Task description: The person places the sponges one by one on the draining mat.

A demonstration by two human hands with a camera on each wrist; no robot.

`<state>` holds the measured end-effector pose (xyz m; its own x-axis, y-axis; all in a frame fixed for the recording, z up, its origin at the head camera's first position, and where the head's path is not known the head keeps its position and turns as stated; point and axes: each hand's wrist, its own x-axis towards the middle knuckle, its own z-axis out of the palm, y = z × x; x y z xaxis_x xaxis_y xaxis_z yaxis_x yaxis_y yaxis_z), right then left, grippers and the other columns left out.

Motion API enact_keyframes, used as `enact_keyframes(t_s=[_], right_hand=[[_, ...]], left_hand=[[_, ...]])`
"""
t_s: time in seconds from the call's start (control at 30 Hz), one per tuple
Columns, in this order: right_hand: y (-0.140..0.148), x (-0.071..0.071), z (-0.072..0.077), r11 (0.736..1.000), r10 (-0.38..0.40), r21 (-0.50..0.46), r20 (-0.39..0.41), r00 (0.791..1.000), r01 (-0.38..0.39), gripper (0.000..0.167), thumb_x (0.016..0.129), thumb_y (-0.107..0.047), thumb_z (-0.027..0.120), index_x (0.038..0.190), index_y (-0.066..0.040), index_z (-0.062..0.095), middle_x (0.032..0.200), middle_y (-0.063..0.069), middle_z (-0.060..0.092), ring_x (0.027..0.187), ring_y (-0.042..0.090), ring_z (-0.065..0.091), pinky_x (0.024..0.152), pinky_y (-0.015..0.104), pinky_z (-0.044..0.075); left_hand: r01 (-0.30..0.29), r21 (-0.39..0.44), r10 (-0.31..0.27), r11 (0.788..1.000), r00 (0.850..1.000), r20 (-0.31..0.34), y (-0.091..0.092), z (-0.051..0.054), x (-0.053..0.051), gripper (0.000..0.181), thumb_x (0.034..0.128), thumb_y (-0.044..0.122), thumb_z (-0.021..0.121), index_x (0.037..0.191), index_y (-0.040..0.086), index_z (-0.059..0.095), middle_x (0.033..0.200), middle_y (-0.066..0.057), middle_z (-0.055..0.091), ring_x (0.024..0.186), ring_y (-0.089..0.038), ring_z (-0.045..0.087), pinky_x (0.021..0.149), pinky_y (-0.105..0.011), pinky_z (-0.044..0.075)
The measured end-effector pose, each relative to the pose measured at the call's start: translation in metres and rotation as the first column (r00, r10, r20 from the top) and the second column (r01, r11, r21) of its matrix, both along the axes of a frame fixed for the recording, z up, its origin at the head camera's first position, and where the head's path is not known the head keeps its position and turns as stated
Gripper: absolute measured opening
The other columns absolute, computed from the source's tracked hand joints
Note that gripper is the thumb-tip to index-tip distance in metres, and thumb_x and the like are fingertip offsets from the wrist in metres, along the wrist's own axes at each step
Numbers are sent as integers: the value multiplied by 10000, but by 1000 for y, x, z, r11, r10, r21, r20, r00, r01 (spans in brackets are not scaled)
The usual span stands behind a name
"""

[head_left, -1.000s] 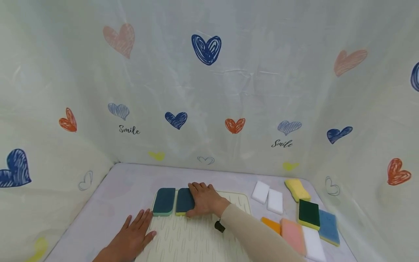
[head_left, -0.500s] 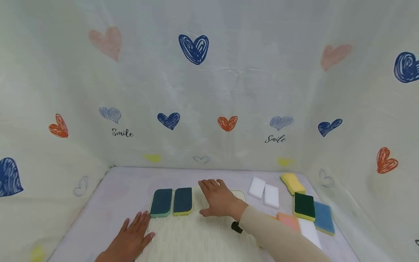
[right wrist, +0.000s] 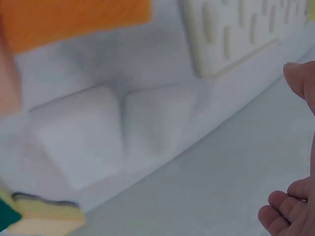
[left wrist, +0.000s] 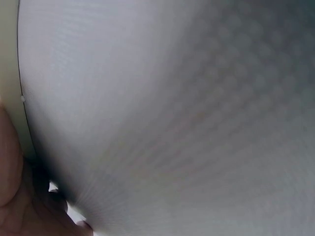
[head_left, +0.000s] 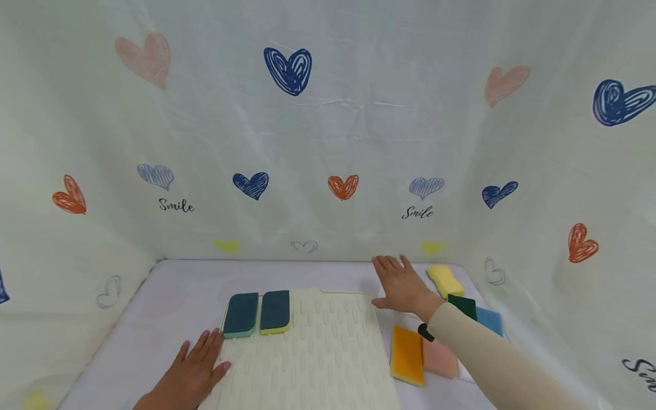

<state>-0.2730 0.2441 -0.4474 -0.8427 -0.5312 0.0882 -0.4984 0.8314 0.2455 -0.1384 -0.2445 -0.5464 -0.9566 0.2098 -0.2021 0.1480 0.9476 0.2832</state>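
Two dark blue-topped sponges, one with a green base (head_left: 241, 314) and one with a yellow base (head_left: 275, 311), lie side by side at the back left of a cream ribbed mat (head_left: 318, 353). My left hand (head_left: 187, 370) rests flat at the mat's left edge, fingers straight. Past the mat's back right corner, my right hand (head_left: 405, 287) hovers with fingers extended, holding nothing. It hides the two white sponges in the head view; the right wrist view shows them, one (right wrist: 78, 137) beside the other (right wrist: 155, 123), with the hand (right wrist: 295, 206) to their right.
Right of the mat lie an orange sponge (head_left: 407, 356), a pink sponge (head_left: 439, 357), a yellow sponge (head_left: 445, 280), a dark green sponge (head_left: 463, 306) and a blue sponge (head_left: 489, 320). My right sleeve (head_left: 492, 353) covers part of this group. A heart-printed curtain stands behind and beside the table.
My right hand has let go of the yellow-based sponge and moved right, across the mat to the white sponges. My left hand keeps its place by the mat's edge.
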Motion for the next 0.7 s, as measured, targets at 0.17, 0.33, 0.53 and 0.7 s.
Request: enact_keyframes(t_s=[0.17, 0.33, 0.53, 0.7], right_hand=[[41, -8, -10, 997, -80, 4, -9, 997, 80, 1077, 832, -639, 813, 1571, 41, 426, 1581, 204, 498, 1428, 399, 485, 1202, 711, 309], [62, -9, -22, 991, -134, 3, 23, 991, 134, 1053, 838, -630, 807, 1540, 63, 439, 1550, 230, 514, 1412, 411, 494, 1171, 740, 324], [67, -15, -29, 987, -159, -21, 18, 987, 159, 1022, 855, -643, 793, 1505, 69, 454, 1508, 248, 546, 1383, 417, 521, 1157, 724, 357], [63, -23, -40, 980, -194, -34, 38, 980, 196, 1036, 854, -645, 794, 1512, 75, 444, 1515, 265, 541, 1383, 438, 525, 1155, 711, 373]], left_hand=[[1, 9, -1, 1000, 1000, 7, -4, -1, 2, 890, 1048, 601, 521, 1592, -83, 356, 1677, -295, 322, 1559, -541, 244, 1195, -805, 97], [1, 42, -1, 999, 1000, 14, -4, -1, 5, 897, 1049, 606, 516, 1599, -81, 344, 1686, -296, 300, 1565, -544, 218, 1203, -794, 85], [-1, 47, 1, 999, 1000, 11, 0, 3, 3, 905, 1050, 618, 501, 1611, -70, 327, 1697, -285, 283, 1579, -529, 194, 1209, -790, 73], [-8, 35, 7, 999, 1000, 19, 2, 6, 4, 899, 1048, 613, 512, 1609, -68, 335, 1697, -281, 288, 1579, -525, 202, 1213, -785, 73]])
